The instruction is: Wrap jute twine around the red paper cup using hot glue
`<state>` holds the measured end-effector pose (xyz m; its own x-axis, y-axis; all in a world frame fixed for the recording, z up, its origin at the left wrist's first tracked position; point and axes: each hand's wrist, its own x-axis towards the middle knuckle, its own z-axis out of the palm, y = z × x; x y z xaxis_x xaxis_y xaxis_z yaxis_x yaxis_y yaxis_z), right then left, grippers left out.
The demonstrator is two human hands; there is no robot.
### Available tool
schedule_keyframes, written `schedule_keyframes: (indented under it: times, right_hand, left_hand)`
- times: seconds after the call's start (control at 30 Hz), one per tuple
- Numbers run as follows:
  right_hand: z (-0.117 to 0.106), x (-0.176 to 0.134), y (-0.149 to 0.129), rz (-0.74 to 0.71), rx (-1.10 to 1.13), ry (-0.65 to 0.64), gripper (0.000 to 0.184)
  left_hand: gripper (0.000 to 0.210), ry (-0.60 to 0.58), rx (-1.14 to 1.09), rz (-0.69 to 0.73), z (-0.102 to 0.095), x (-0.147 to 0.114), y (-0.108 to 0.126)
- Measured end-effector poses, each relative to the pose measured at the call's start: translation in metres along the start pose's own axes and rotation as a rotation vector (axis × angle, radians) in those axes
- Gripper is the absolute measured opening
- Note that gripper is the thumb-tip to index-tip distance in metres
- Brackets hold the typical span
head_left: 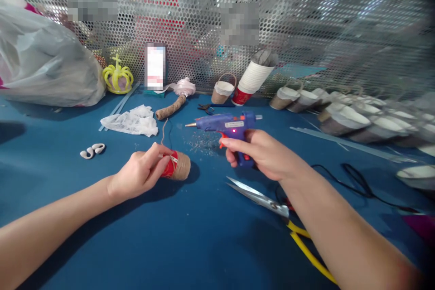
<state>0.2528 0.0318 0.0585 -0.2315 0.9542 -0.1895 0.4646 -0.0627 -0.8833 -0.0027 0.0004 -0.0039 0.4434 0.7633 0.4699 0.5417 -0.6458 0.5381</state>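
Observation:
My left hand is closed on a red paper cup that lies on its side. Brown twine wraps one end of the cup, and a loose strand trails from it toward the back. In my right hand is a blue hot glue gun with a lit red light. Its nozzle points left, above the table and apart from the cup. The index finger lies by the orange trigger. Below the gun are large scissors with yellow handles, partly hidden under my right forearm.
On the blue table stand several twine-wrapped cups at right and a leaning cup stack behind. A twine coil, white cloth, yellow crown, phone and plastic bag lie left. A perforated metal screen closes the back.

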Motion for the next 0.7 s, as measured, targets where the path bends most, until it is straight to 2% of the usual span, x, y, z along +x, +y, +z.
schedule_keyframes:
  times: [0.13,0.23,0.47,0.7]
  right_hand:
    - [0.010,-0.015,-0.006,-0.064,-0.053,-0.060,0.019]
    - [0.015,-0.023,-0.011,-0.045,-0.104,-0.105,0.017]
    - [0.020,-0.032,-0.014,-0.045,-0.303,-0.112,0.031]
    - [0.022,-0.032,-0.015,-0.062,-0.383,-0.105,0.031]
  left_hand:
    - [0.017,-0.002,0.014,0.028,-0.001,0.002,0.000]
    - [0.017,-0.002,-0.004,-0.004,-0.001,0.004,-0.001]
    - [0.017,-0.010,-0.028,-0.058,0.000,0.004,-0.003]
    - [0.019,-0.003,-0.065,-0.061,0.002,0.003,-0.005]
